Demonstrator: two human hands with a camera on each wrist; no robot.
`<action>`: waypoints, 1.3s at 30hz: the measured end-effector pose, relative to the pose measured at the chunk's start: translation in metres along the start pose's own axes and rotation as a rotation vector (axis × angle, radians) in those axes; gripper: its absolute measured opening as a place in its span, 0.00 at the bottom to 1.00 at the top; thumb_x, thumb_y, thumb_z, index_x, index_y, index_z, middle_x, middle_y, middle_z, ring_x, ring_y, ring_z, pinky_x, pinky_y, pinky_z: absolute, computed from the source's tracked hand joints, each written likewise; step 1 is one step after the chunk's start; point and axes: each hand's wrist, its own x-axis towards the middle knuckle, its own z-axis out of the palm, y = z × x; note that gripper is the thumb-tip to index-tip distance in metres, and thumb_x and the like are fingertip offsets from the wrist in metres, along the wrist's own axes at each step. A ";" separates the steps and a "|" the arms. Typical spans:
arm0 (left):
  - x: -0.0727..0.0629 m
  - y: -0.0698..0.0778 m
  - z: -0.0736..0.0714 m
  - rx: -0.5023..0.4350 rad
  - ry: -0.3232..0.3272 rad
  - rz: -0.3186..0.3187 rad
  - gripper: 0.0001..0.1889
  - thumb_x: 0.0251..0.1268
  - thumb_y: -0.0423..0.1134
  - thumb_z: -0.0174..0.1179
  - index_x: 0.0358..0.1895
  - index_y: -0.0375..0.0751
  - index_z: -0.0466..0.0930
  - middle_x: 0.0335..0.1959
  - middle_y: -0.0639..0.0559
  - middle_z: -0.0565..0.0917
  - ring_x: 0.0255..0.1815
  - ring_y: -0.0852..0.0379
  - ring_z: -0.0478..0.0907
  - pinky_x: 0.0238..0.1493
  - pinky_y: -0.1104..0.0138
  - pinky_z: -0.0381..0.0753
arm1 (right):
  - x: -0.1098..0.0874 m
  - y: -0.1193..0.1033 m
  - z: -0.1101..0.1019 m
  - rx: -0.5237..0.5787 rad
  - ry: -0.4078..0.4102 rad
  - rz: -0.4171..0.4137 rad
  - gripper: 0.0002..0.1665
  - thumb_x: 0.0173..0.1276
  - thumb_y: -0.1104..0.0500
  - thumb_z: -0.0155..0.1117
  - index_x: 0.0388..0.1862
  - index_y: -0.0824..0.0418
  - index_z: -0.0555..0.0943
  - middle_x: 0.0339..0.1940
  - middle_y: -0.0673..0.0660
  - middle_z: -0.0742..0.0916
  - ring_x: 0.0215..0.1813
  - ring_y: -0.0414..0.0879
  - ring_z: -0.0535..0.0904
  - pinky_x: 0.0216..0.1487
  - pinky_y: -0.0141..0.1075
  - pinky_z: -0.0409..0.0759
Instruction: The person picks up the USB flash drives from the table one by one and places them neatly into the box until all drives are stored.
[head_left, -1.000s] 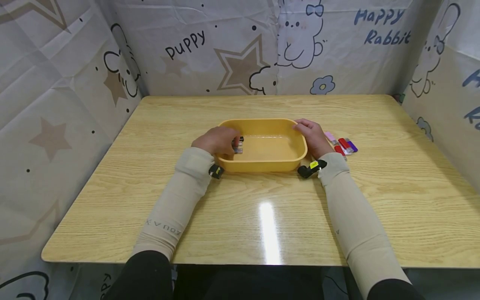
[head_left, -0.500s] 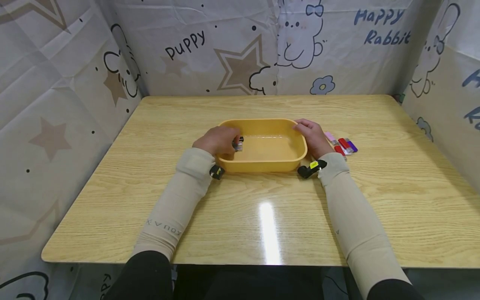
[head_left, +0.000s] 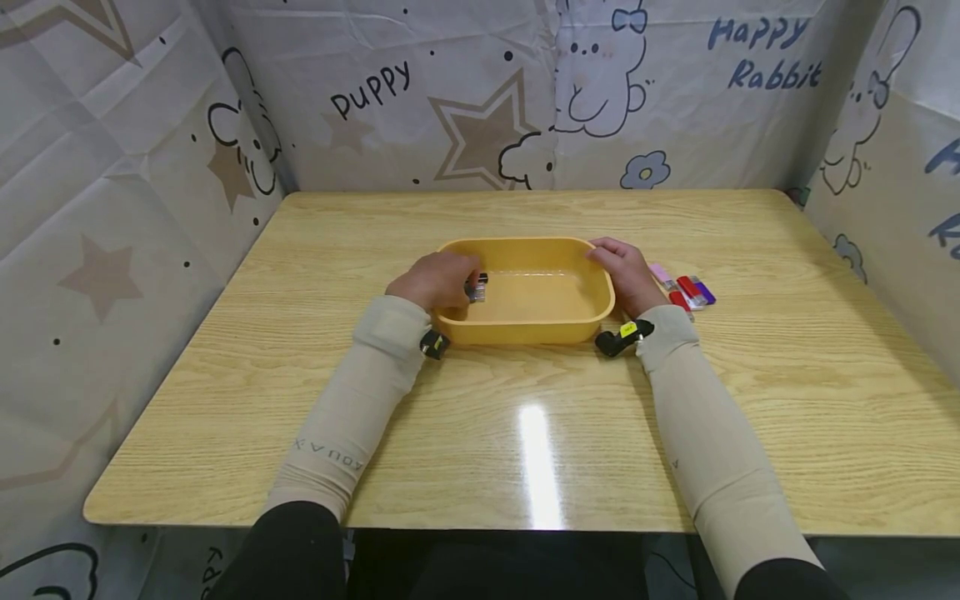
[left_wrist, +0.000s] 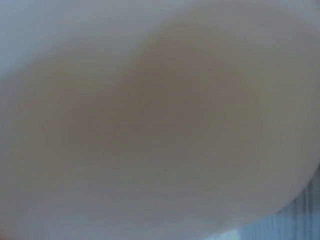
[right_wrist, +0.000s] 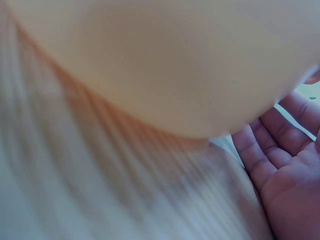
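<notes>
A yellow plastic basin (head_left: 525, 332) stands upright on the table. My left hand (head_left: 431, 282) reaches over its left rim, with fingers curled down around small black-and-clear pieces (head_left: 480, 287) at that end. The fingertips are mostly hidden by the hand. On the opposite end, my right hand (head_left: 628, 273) holds the basin, thumb over the rim. In the right wrist view, the fingers (right_wrist: 267, 142) of that hand lie along the outside of the basin wall (right_wrist: 165, 65). A blurred pale shape fills most of the left wrist view.
Several small flat pieces with red caps (head_left: 687, 287), a pink one (head_left: 660, 273) and a purple one (head_left: 705, 292) lie on the wooden table (head_left: 480, 433) just right of my right hand. Printed cloth (head_left: 465, 100) walls in the back and sides.
The left hand has shifted slightly to the right within the basin, and less of the small clear pieces shows below its fingers. The right hand and basin have stayed put.
</notes>
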 end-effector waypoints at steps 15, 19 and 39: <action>-0.006 0.000 -0.016 -0.066 -0.015 0.025 0.14 0.63 0.37 0.62 0.51 0.42 0.76 0.43 0.49 0.79 0.40 0.50 0.72 0.43 0.60 0.72 | -0.001 -0.003 0.001 -0.021 0.000 0.015 0.17 0.69 0.57 0.55 0.53 0.63 0.78 0.47 0.56 0.82 0.42 0.44 0.80 0.41 0.30 0.80; -0.010 -0.001 -0.024 -0.063 0.003 0.040 0.16 0.63 0.36 0.61 0.53 0.41 0.76 0.43 0.48 0.79 0.39 0.50 0.71 0.42 0.61 0.71 | -0.001 -0.002 0.001 -0.019 -0.005 0.011 0.17 0.69 0.57 0.56 0.53 0.64 0.78 0.47 0.56 0.82 0.42 0.44 0.80 0.41 0.30 0.80; -0.029 -0.029 -0.050 -0.174 0.109 -0.016 0.14 0.64 0.37 0.58 0.52 0.40 0.74 0.44 0.43 0.79 0.42 0.48 0.73 0.46 0.58 0.74 | 0.000 0.000 0.001 -0.008 -0.002 0.001 0.18 0.69 0.57 0.56 0.53 0.64 0.78 0.46 0.56 0.83 0.41 0.44 0.80 0.41 0.30 0.81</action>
